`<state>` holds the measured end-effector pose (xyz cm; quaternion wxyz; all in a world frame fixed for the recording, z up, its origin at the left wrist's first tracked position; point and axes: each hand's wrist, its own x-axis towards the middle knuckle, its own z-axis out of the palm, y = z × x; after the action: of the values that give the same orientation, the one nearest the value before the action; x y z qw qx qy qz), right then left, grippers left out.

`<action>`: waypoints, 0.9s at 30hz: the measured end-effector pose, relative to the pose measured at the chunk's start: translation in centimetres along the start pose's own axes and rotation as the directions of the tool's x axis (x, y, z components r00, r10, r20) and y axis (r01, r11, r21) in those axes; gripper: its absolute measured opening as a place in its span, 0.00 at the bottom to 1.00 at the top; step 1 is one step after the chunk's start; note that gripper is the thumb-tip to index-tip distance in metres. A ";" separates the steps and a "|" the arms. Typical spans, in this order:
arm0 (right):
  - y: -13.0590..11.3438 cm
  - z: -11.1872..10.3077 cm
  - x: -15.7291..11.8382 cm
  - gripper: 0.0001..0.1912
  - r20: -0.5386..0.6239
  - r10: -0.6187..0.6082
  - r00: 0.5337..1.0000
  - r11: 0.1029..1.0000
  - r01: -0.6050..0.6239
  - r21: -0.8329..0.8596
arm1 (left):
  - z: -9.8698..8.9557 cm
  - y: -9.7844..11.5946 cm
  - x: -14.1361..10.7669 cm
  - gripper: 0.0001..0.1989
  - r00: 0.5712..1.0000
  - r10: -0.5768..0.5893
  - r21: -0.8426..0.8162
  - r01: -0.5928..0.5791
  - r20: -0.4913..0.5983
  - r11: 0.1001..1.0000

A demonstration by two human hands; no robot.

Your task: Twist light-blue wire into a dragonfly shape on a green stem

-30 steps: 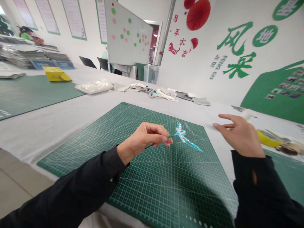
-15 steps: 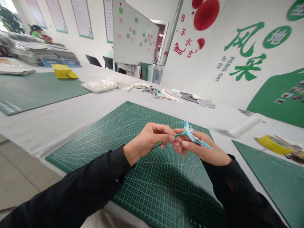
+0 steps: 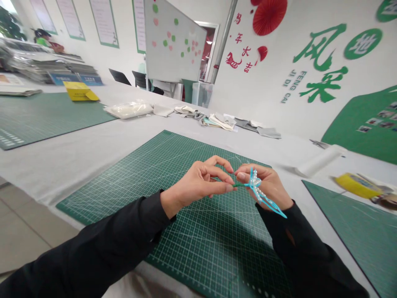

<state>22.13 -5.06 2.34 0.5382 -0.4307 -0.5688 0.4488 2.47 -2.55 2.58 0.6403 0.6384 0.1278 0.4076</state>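
In the centre of the frame, the left hand [image 3: 200, 182] pinches a green stem [image 3: 240, 185] between thumb and fingers. The stem leads right to a blue beaded ornament [image 3: 256, 186], which overlaps the right hand [image 3: 274, 184]; whether that hand touches either is unclear. Below lies a gridded green cutting mat [image 3: 198, 244] on the pale tabletop [image 3: 77, 165]. A yellow box [image 3: 80, 92] sits at upper left, a white roll [image 3: 319, 160] at right, and a whiteboard [image 3: 176, 62] stands at top centre.

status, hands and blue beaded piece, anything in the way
Left hand pinching green stem. Right hand close behind blue beaded piece, contact unclear. Piece above cutting mat, nothing blocking it.
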 end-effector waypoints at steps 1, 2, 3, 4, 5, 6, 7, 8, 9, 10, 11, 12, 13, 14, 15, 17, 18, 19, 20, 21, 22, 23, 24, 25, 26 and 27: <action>-0.1 0.2 0.0 0.05 -0.019 -0.023 1.000 1.000 0.023 -0.012 | 0.0 0.0 0.0 0.03 1.000 -0.007 0.002 0.007 0.012 1.000; -0.3 0.3 -0.1 0.04 -0.029 -0.048 0.998 0.999 0.047 -0.027 | 0.1 0.0 -0.1 0.03 0.999 -0.019 0.005 0.019 0.030 1.000; -0.4 0.4 -0.1 0.04 -0.034 -0.072 0.997 0.997 0.071 -0.044 | 0.2 0.0 -0.1 0.03 0.998 -0.034 0.009 0.034 0.053 0.999; -0.5 0.5 -0.2 0.04 -0.033 -0.092 0.995 0.994 0.090 -0.063 | 0.3 0.0 -0.2 0.03 0.996 -0.052 0.011 0.051 0.076 0.999; -0.5 0.6 -0.2 0.03 -0.026 -0.109 0.994 0.991 0.106 -0.078 | 0.3 0.0 -0.3 0.04 0.992 -0.073 0.011 0.072 0.101 0.997; -0.5 0.7 -0.3 0.03 -0.017 -0.123 0.992 0.989 0.121 -0.089 | 0.4 0.0 -0.3 0.04 0.988 -0.094 0.002 0.095 0.122 0.996; -0.5 0.7 -0.3 0.02 -0.006 -0.132 0.991 0.987 0.131 -0.096 | 0.5 0.0 -0.4 0.04 0.983 -0.117 -0.013 0.120 0.144 0.993; -0.5 0.7 -0.3 0.02 0.008 -0.140 0.990 0.985 0.140 -0.098 | 0.6 -0.1 -0.5 0.04 0.976 -0.140 -0.033 0.148 0.165 0.988; -0.5 0.8 -0.3 0.01 0.023 -0.151 0.988 0.983 0.152 -0.101 | 0.7 -0.1 -0.5 0.04 0.970 -0.162 -0.055 0.175 0.183 0.983; -0.4 0.9 -0.4 0.01 0.038 -0.163 0.986 0.980 0.166 -0.110 | 0.8 -0.1 -0.6 0.04 0.963 -0.184 -0.071 0.202 0.196 0.977; -0.4 0.9 -0.4 0.01 0.050 -0.175 0.983 0.976 0.180 -0.124 | 0.9 -0.1 -0.6 0.04 0.957 -0.206 -0.080 0.226 0.204 0.971; -0.5 1.0 -0.5 0.01 0.064 -0.181 0.982 0.972 0.188 -0.142 | 0.9 -0.1 -0.6 0.04 0.952 -0.226 -0.082 0.247 0.208 0.965; -0.5 1.1 -0.5 0.01 0.080 -0.179 0.981 0.969 0.190 -0.161 | 0.9 -0.1 -0.6 0.05 0.946 -0.245 -0.079 0.266 0.210 0.961; -0.6 1.2 -0.6 0.01 0.095 -0.171 0.981 0.966 0.186 -0.180 | 1.0 -0.1 -0.6 0.05 0.942 -0.260 -0.074 0.281 0.213 0.957; -0.6 1.3 -0.6 0.02 0.106 -0.162 0.981 0.964 0.180 -0.197 | 1.0 -0.1 -0.6 0.05 0.938 -0.272 -0.068 0.292 0.215 0.954; -0.8 1.5 -0.7 0.02 0.118 -0.158 0.980 0.961 0.180 -0.212 | 0.9 0.0 -0.6 0.05 0.933 -0.284 -0.060 0.304 0.219 0.951; -0.8 1.6 -0.8 0.02 0.112 -0.167 0.980 0.958 0.188 -0.215 | 0.9 0.0 -0.6 0.06 0.932 -0.285 -0.060 0.305 0.222 0.950; -0.8 1.6 -0.8 0.02 0.098 -0.183 0.978 0.956 0.200 -0.213 | 0.8 0.0 -0.6 0.06 0.932 -0.284 -0.062 0.304 0.223 0.951; -0.8 1.6 -0.7 0.02 0.080 -0.199 0.977 0.955 0.211 -0.206 | 0.8 0.0 -0.6 0.06 0.933 -0.282 -0.062 0.303 0.224 0.951; -0.8 1.6 -0.7 0.01 0.064 -0.211 0.975 0.956 0.219 -0.195 | 0.7 0.1 -0.6 0.07 0.934 -0.280 -0.061 0.300 0.224 0.952; -0.7 1.6 -0.7 0.01 0.049 -0.218 0.975 0.958 0.223 -0.182 | 0.7 0.1 -0.6 0.07 0.935 -0.277 -0.059 0.296 0.222 0.953; -0.7 1.5 -0.6 0.01 0.038 -0.220 0.975 0.960 0.223 -0.171 | 0.6 0.1 -0.6 0.07 0.937 -0.273 -0.055 0.292 0.219 0.955; -0.6 1.5 -0.6 0.01 0.031 -0.219 0.975 0.962 0.221 -0.161 | 0.6 0.1 -0.6 0.07 0.938 -0.272 -0.050 0.289 0.216 0.956; -0.5 1.4 -0.5 0.01 0.028 -0.215 0.976 0.964 0.217 -0.155 | 0.5 0.1 -0.6 0.06 0.939 -0.270 -0.048 0.286 0.214 0.957; -0.4 1.3 -0.5 0.01 0.023 -0.211 0.977 0.965 0.212 -0.155 | 0.5 0.1 -0.6 0.06 0.940 -0.267 -0.049 0.283 0.212 0.958; -0.4 1.2 -0.5 0.01 0.016 -0.204 0.979 0.966 0.205 -0.156 | 0.5 0.1 -0.6 0.06 0.942 -0.263 -0.048 0.278 0.210 0.959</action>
<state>20.91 -5.71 2.58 0.5459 -0.4107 -0.6438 0.3447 2.38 -3.32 2.52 0.7240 0.6274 0.1331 0.2538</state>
